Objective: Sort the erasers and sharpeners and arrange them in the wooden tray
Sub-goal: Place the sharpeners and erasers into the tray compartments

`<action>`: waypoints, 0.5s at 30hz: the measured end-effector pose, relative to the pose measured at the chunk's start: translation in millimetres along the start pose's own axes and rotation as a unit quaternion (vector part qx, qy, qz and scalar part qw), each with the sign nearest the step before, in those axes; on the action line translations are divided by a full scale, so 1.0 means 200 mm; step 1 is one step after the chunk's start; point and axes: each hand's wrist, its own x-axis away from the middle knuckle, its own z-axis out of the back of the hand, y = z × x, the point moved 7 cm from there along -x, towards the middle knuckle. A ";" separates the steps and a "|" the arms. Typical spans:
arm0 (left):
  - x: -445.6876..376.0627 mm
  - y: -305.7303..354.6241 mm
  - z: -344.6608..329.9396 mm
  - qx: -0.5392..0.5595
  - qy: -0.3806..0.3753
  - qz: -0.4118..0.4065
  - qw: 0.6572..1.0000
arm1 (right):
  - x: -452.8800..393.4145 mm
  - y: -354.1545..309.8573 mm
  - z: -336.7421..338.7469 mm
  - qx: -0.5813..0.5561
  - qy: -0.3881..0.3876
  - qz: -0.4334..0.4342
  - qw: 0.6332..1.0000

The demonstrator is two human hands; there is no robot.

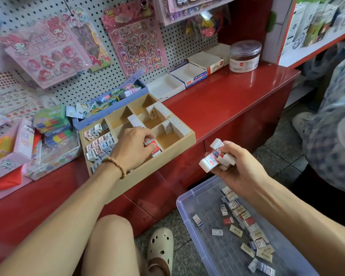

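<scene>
Compartmented wooden tray [187,138] sits at the red counter's [237,92] front edge. Left hand [133,148] pinches a red-sleeved white eraser [154,147] inside a front compartment. Right hand [237,166] grips several white sleeved erasers [215,158] above a clear plastic bin [189,212].

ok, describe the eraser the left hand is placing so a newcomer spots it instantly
Find the wooden tray on the red counter. In its near middle compartment, the left hand pinches an eraser. It alone has a red sleeve; the tray's other erasers are white or beige.
</scene>
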 end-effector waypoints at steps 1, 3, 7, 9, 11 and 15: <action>0.01 0.01 0.00 -0.005 0.015 -0.012 1.000 | -0.01 0.01 0.00 -0.001 0.002 -0.001 1.000; 0.02 0.01 -0.01 -0.011 0.031 -0.023 0.999 | -0.01 0.01 0.01 -0.001 0.004 -0.002 1.000; 0.06 0.03 -0.04 -0.012 0.048 -0.031 0.998 | -0.02 0.01 0.01 0.001 -0.006 -0.002 1.000; 0.06 0.02 -0.06 -0.004 0.047 -0.022 0.999 | -0.02 0.01 0.01 0.003 -0.009 -0.001 1.000; 0.07 -0.02 -0.07 0.054 0.044 0.009 0.998 | -0.02 0.01 0.01 0.005 -0.012 0.002 1.000; 0.06 -0.13 -0.12 0.217 0.019 0.091 0.972 | -0.02 0.02 0.00 0.006 -0.015 -0.001 1.000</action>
